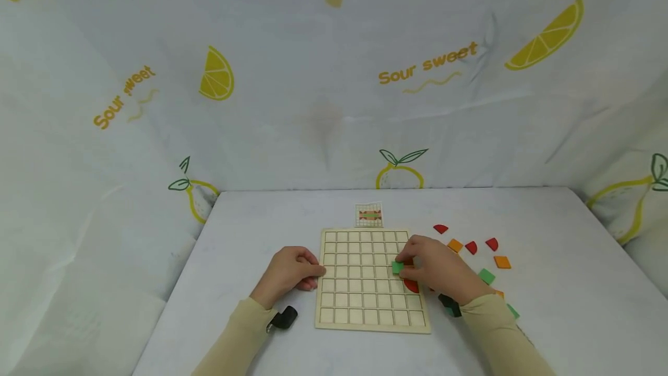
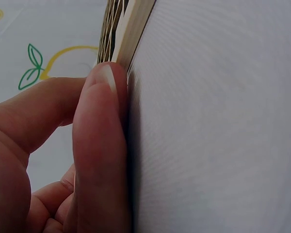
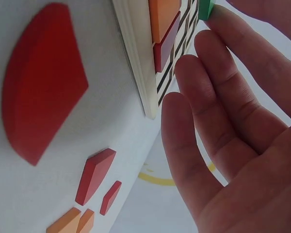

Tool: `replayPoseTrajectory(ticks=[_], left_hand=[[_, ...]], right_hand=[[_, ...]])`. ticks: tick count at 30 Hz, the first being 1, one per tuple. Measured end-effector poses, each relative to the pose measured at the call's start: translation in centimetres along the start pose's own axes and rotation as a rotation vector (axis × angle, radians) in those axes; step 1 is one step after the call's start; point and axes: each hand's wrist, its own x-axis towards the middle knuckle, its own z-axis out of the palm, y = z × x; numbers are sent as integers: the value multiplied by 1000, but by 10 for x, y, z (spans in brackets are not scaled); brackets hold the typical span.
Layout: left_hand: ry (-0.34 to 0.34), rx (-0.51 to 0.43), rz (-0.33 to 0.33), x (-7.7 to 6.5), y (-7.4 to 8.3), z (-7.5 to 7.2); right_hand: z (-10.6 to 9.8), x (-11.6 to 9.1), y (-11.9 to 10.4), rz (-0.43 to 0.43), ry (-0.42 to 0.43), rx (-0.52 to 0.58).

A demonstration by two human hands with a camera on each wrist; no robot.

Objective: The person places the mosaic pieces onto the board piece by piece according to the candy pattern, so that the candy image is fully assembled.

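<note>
A pale wooden grid board [image 1: 355, 295] lies flat on the table. My left hand [image 1: 292, 271] holds its left edge, thumb and index fingertip together at the rim. Between thumb and index finger, my right hand [image 1: 438, 266] pinches a green square tile [image 1: 397, 267] over the right side of the board. A red quarter-round tile [image 1: 411, 286] sits on the grid just below that hand. Beside it an orange tile [image 3: 164, 19] shows at the board's edge in the right wrist view, mostly hidden by the hand in the head view.
A small pattern card [image 1: 369, 214] lies behind the board. Loose red tiles [image 1: 492, 243], orange tiles [image 1: 503, 262] and green tiles [image 1: 486, 275] are scattered to the right. Black wrist devices [image 1: 284, 317] sit by both forearms. A white lemon-print cloth [image 1: 313, 103] hangs behind the table.
</note>
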Motion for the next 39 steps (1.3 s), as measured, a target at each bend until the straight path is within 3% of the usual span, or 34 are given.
replayPoseTrajectory(ticks=[8, 39], left_hand=[[-9, -9, -25, -4, -2, 0], [-15, -6, -1, 0, 1, -1]], right_hand=[[7, 1, -3, -40, -17, -46], [8, 3, -4, -78, 4, -120]])
